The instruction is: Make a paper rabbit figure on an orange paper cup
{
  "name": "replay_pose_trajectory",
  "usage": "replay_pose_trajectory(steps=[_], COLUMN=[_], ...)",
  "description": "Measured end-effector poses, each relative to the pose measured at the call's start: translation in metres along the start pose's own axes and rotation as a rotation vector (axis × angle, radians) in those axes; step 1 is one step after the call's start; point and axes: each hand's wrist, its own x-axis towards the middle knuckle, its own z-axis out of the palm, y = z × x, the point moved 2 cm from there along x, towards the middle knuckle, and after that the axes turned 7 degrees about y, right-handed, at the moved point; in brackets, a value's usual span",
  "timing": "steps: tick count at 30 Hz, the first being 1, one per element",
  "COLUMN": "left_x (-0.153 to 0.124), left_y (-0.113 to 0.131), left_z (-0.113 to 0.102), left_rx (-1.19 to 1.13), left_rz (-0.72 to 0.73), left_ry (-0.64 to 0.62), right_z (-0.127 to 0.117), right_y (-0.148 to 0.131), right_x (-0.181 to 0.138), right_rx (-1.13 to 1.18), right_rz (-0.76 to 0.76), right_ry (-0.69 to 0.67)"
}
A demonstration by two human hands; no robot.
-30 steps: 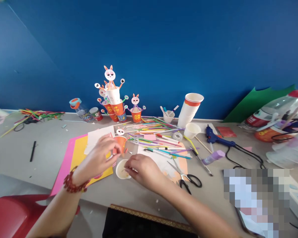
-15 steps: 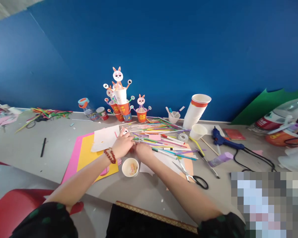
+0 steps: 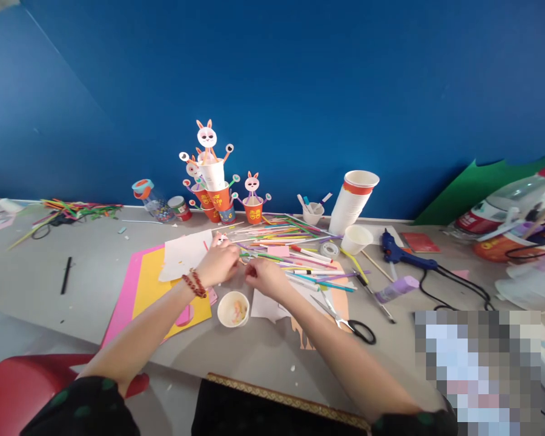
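Above the middle of the table, my left hand (image 3: 218,264) curls its fingers inward, with a beaded bracelet on the wrist. A small paper rabbit head (image 3: 221,238) pokes out just beyond its knuckles. My right hand (image 3: 266,277) is closed facing it, a short gap away, thumb and fingers pinched together. What either hand holds is hidden or too small to make out. Just in front of them stands a white paper cup (image 3: 233,310) with paper scraps inside. A white sheet (image 3: 266,306) lies partly under my right forearm, and scissors (image 3: 340,315) rest to its right.
Rabbit figures in paper cups (image 3: 218,197) stand against the blue wall. Coloured pipe cleaners and markers (image 3: 300,260) spread behind my hands. A leaning cup stack (image 3: 352,203), a blue glue gun (image 3: 406,257) and a purple stick (image 3: 397,289) occupy the right. Yellow card (image 3: 152,297) lies left.
My hands have drawn slightly apart, opening a gap between them. The whole view has shifted a little, so the table's things appear farther left.
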Motion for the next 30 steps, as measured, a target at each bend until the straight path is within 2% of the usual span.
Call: replay_pose_trajectory(steps=[4, 7, 9, 12, 15, 18, 23, 30], left_x=[-0.026, -0.045, -0.053, -0.054, -0.044, -0.027, -0.007, 0.007], left_y=[0.005, 0.020, 0.028, 0.031, 0.024, 0.012, -0.002, -0.011], left_z=[-0.048, -0.060, -0.058, -0.054, -0.050, -0.042, -0.019, 0.002], left_rx=[-0.296, -0.408, -0.418, -0.394, -0.356, -0.275, -0.197, -0.212], left_rz=[-0.020, 0.012, 0.007, 0.014, 0.014, -0.072, -0.126, -0.185], left_ry=[0.051, -0.022, -0.068, -0.076, -0.015, 0.097, 0.166, 0.206], right_z=[-0.019, -0.024, -0.027, -0.031, -0.030, -0.019, -0.004, -0.022], right_y=[-0.020, -0.028, -0.020, 0.007, 0.032, 0.040, 0.038, 0.044], right_x=[-0.030, -0.045, -0.044, -0.023, 0.009, 0.036, 0.050, 0.051], right_rx=[0.181, 0.248, 0.210, 0.077, -0.031, -0.091, -0.070, 0.073], right_rz=[-0.149, -0.276, -0.280, -0.130, 0.016, 0.086, 0.068, -0.017], right_ry=[-0.006, -0.025, -0.027, 0.033, 0.119, 0.145, 0.151, 0.263])
